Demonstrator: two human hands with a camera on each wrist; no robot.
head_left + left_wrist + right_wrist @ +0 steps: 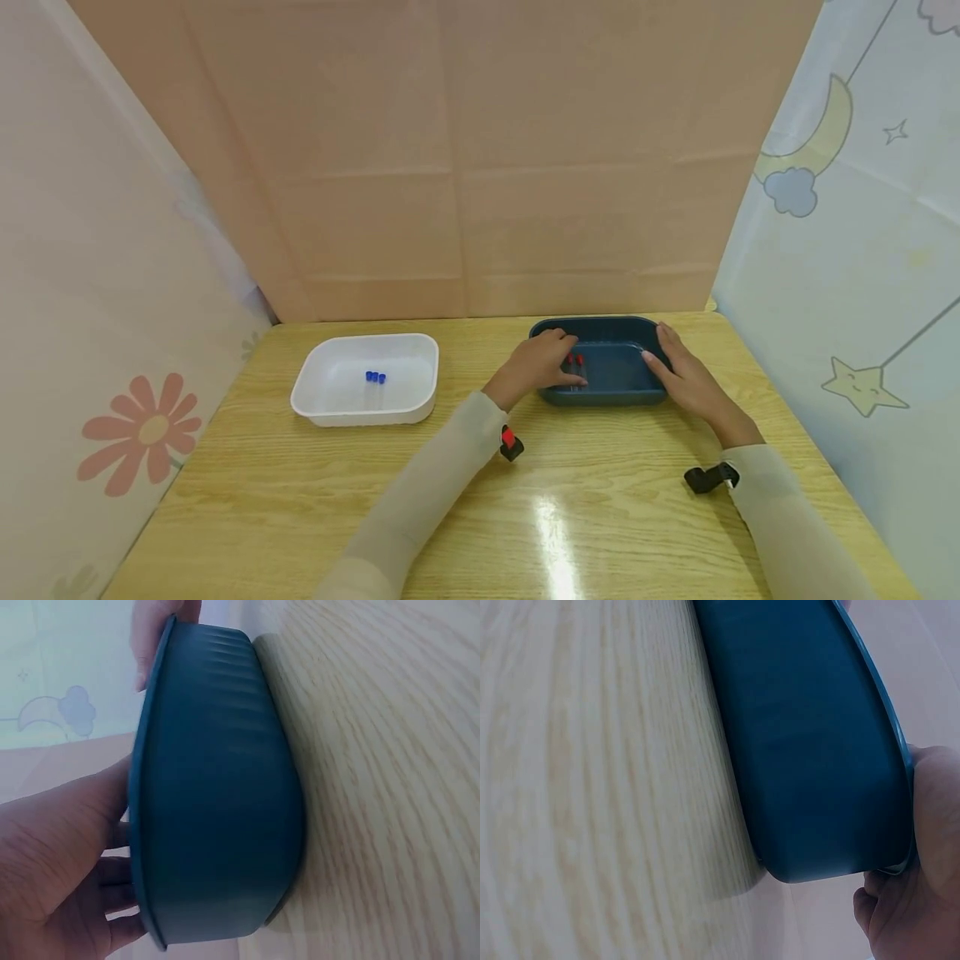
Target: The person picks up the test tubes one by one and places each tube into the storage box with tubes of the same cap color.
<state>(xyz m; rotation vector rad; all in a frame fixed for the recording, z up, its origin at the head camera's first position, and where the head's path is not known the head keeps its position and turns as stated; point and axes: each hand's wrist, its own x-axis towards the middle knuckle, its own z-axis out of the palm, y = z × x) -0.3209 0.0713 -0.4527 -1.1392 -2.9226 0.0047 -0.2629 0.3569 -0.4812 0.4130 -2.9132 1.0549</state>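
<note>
A dark blue tray (615,398) stands at the back right of the table. Inside its left end lie clear tubes with red caps (580,360). My left hand (536,367) reaches over the tray's left rim, thumb and fingers spread apart around these tubes. From the left wrist view, the fingertips of that hand are hidden behind the tray wall. My right hand (690,379) grips the right end of the same tray, its thumb over the rim and its fingers outside; the right wrist view shows this hand (930,862) at the tray's corner.
To the left, a white tray (360,417) holds several clear tubes with blue caps (375,377). The wooden table (480,500) ends at a brown sheet (450,208) behind, with printed cloths at both sides. Each wrist carries a small black camera.
</note>
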